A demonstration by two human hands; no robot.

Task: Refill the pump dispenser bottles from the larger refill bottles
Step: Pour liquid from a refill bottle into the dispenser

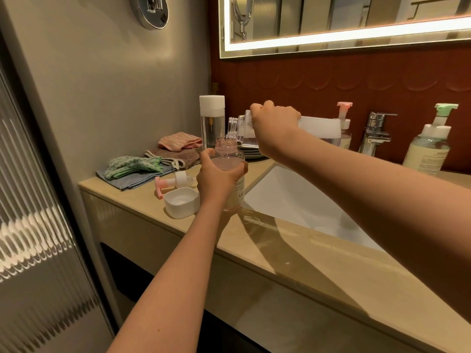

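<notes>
My left hand (216,175) grips an uncapped clear dispenser bottle (229,155) with pinkish liquid, upright at the counter's edge beside the sink. My right hand (274,123) grips a larger clear refill bottle (319,128), tipped on its side with its mouth (233,129) just above the small bottle's open neck. The pink pump head (173,181) lies on the counter left of my left hand. A white cap (181,202) sits upside down near it. A second tall clear refill bottle (212,121) with a white cap stands upright behind.
Folded cloths (147,166) lie on the beige counter (293,253) at the left. A white sink (300,200) sits right of the bottle, with a chrome tap (376,133) behind. A pink-pump bottle (344,123) and a green-pump bottle (430,146) stand by the tap. Plates (251,151) are stacked behind.
</notes>
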